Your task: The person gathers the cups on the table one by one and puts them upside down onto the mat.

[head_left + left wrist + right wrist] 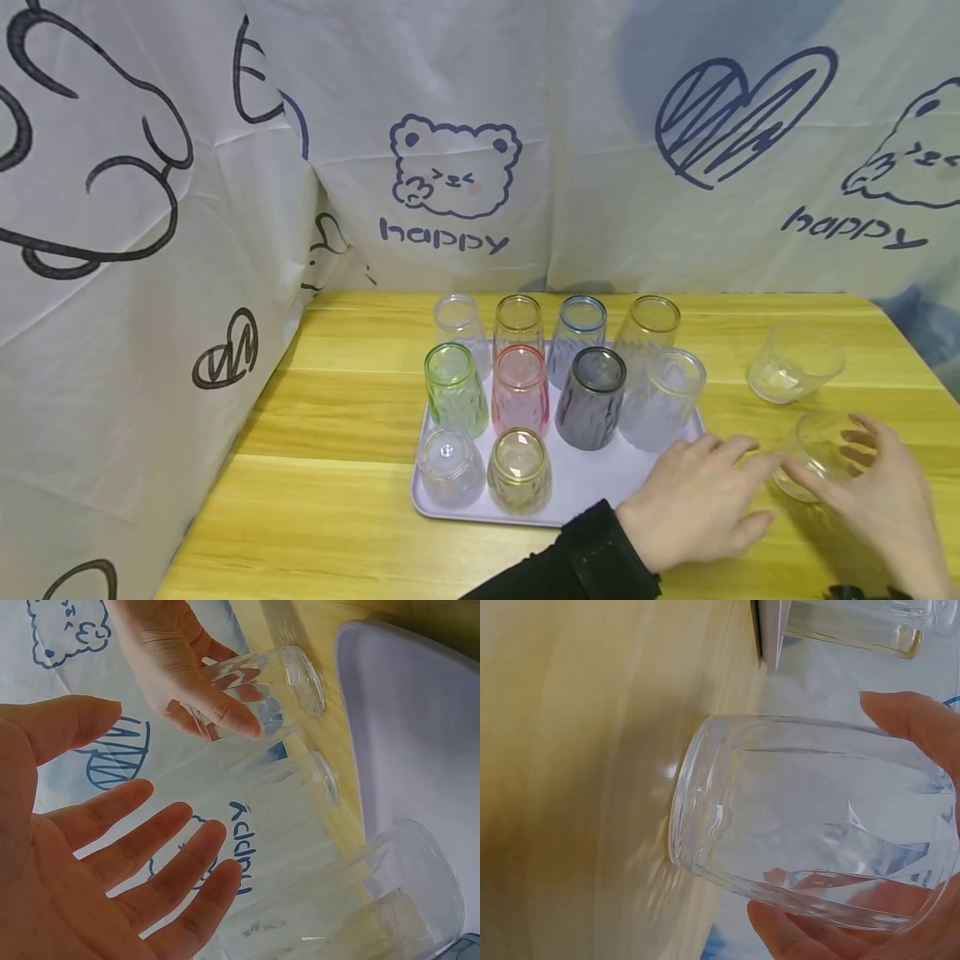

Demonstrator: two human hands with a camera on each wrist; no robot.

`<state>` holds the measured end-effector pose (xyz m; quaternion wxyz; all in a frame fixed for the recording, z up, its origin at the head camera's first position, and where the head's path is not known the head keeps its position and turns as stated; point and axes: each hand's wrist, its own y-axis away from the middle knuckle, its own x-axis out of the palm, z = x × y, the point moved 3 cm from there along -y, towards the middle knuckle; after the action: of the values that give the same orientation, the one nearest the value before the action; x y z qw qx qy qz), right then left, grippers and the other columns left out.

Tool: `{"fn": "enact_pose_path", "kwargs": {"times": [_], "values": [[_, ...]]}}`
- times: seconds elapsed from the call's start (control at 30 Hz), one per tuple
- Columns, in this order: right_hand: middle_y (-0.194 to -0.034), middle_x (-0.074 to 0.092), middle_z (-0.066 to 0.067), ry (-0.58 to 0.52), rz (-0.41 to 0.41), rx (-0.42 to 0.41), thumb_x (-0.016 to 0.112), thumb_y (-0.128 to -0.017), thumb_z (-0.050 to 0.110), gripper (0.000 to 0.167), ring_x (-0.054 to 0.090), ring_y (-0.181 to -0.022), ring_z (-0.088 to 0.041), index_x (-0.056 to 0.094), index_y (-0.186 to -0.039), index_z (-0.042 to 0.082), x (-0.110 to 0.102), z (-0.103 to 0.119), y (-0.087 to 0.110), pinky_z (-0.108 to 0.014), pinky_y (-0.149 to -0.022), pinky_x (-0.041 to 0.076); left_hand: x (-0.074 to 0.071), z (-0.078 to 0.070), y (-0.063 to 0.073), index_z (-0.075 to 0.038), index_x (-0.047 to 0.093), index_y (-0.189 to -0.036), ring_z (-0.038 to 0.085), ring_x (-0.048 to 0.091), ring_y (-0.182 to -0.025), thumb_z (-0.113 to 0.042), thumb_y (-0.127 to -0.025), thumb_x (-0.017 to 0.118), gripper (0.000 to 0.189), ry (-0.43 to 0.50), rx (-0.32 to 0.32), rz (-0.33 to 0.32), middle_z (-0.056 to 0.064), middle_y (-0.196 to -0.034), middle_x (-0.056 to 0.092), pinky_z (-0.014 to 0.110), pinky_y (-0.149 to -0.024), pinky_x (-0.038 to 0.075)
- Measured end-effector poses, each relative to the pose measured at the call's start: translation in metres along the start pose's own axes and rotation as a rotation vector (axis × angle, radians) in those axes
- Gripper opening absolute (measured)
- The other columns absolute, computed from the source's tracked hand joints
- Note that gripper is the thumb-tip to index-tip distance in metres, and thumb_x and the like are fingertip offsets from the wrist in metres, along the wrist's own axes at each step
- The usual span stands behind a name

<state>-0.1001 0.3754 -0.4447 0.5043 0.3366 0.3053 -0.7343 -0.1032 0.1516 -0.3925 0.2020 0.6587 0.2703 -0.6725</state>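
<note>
My right hand [873,483] grips a clear faceted glass [817,810] by its upper part, thumb on one side and fingers on the other. That glass stands upright on the wooden table, to the right of the tray. My left hand [697,504] hovers by the tray's right front corner, fingers spread and holding nothing. Its open palm and fingers [154,847] fill the left wrist view. Another clear glass [795,367] stands upright just behind the held one. On the pale lilac tray [592,492] several tumblers rest upside down.
Among the tray's glasses are a green one [456,392], a pink one [520,396], a dark grey one [592,400] and a yellowish one [519,475]. A clear glass [663,400] stands near the tray's right edge. A printed white cloth [585,217] hangs behind the table.
</note>
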Motion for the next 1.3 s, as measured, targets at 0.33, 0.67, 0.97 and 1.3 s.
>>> {"fn": "enact_pose_path", "kwargs": {"times": [0.33, 0.67, 0.97, 1.3], "values": [[-0.126, 0.051, -0.047, -0.01, -0.028, 0.018, 0.088, -0.076, 0.036, 0.101, 0.058, -0.103, -0.064, 0.034, -0.146, -0.013, 0.001, 0.011, 0.006, -0.004, -0.051, 0.034, -0.006, 0.009, 0.01, -0.038, 0.047, -0.145, 0.002, 0.059, -0.118, -0.059, -0.096, 0.055, 0.054, 0.002, -0.021, -0.048, -0.019, -0.142, 0.053, 0.016, -0.093, 0.052], [-0.118, 0.058, 0.002, -0.216, -0.046, -0.049, 0.089, -0.076, 0.019, 0.091, 0.046, -0.084, 0.027, 0.038, -0.148, -0.003, 0.0, 0.029, 0.02, 0.004, -0.065, 0.044, -0.023, 0.025, 0.031, -0.03, 0.05, -0.144, 0.003, 0.059, -0.12, -0.05, -0.098, 0.056, 0.051, 0.047, -0.007, -0.178, -0.014, -0.139, 0.057, 0.015, -0.094, 0.052], [-0.121, 0.054, 0.025, -0.499, 0.068, -0.125, 0.077, -0.083, -0.007, 0.078, 0.057, -0.101, 0.015, 0.042, -0.147, 0.021, 0.011, 0.053, 0.038, -0.001, -0.076, 0.05, -0.035, 0.034, 0.056, -0.025, 0.051, -0.144, 0.006, 0.059, -0.124, -0.047, -0.098, 0.057, 0.051, 0.057, 0.018, -0.288, -0.009, -0.14, 0.057, 0.018, -0.109, 0.045], [-0.124, 0.062, 0.009, -1.05, 0.13, -0.262, 0.055, -0.083, -0.029, 0.069, 0.064, -0.107, 0.002, 0.049, -0.139, 0.012, 0.039, 0.07, 0.051, -0.009, -0.086, 0.054, -0.045, 0.047, 0.078, -0.023, 0.054, -0.142, 0.007, 0.061, -0.121, -0.044, -0.096, 0.062, 0.051, 0.063, 0.012, -0.444, -0.006, -0.137, 0.06, 0.021, -0.105, 0.049]]}}
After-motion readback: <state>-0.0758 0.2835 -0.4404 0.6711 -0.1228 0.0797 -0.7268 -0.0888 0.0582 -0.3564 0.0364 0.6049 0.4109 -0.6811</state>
